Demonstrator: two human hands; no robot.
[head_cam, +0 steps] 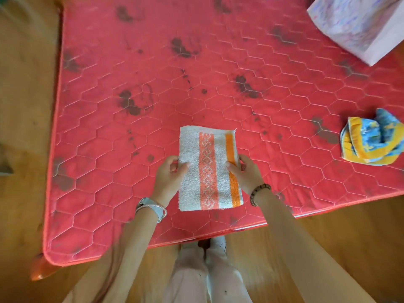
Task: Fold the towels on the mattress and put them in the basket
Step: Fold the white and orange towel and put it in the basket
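Fingers (171,159) pinch a folded white terry towel with orange stripes (207,149).
Its sides sit in the left hand (167,176) and right hand (246,172), near the front edge of the red quilted mattress (153,73) (crumpled blue-and-yellow towel (371,141) by the right edge).

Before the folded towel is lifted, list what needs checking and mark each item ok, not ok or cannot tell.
1. striped towel folded into a neat rectangle, lying flat on the mattress: ok.
2. left hand pinches the towel's left edge: ok.
3. right hand pinches the towel's right edge: ok.
4. blue and yellow towel folded: not ok, it lies crumpled near the mattress's right side.
5. Basket found and open: cannot tell. A pale patterned container sits at the far right corner, but its top is out of view.
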